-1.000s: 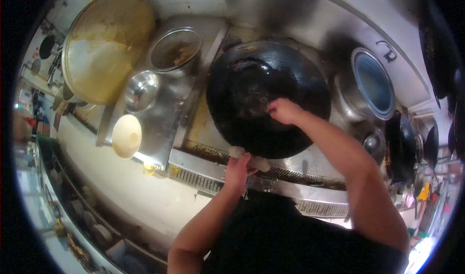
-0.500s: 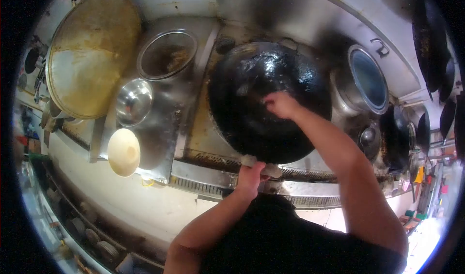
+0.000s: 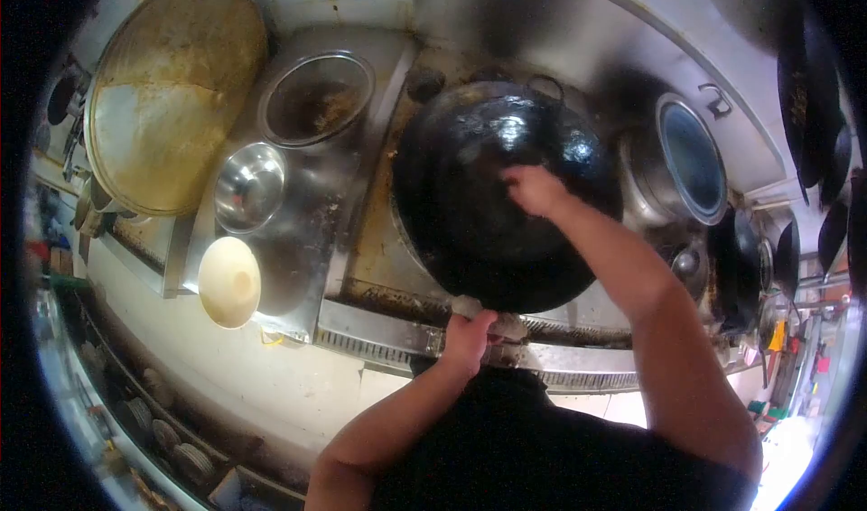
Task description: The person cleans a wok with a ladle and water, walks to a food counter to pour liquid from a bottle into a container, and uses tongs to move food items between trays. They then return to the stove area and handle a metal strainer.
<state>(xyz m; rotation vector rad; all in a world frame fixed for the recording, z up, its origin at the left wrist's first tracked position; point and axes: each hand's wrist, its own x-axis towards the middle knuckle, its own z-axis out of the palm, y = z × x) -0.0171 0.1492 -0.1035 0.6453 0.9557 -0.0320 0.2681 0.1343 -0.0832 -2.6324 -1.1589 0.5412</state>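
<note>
A large black wok [image 3: 470, 240] sits on the stove in front of me, its inside dark and shiny. My left hand [image 3: 468, 338] is closed on a greyish folded cloth [image 3: 508, 327] at the wok's near rim. Whether a handle lies under that cloth is hidden. Over the inside of the wok, my right hand [image 3: 535, 190] has its fingers curled together. What those fingers hold, if anything, is too dark and blurred to name.
Left of the wok stand a steel bowl [image 3: 250, 187], a cream bowl [image 3: 229, 282], a round pot [image 3: 318, 138] with brownish contents and a big round lid [image 3: 181, 150]. At right are a steel pot [image 3: 691, 159] and a ladle [image 3: 686, 263]. More woks hang far right.
My right hand has shifted slightly to the right inside the wok. The wok's near rim looks a little lower in view. My left hand keeps its grip on the cloth.
</note>
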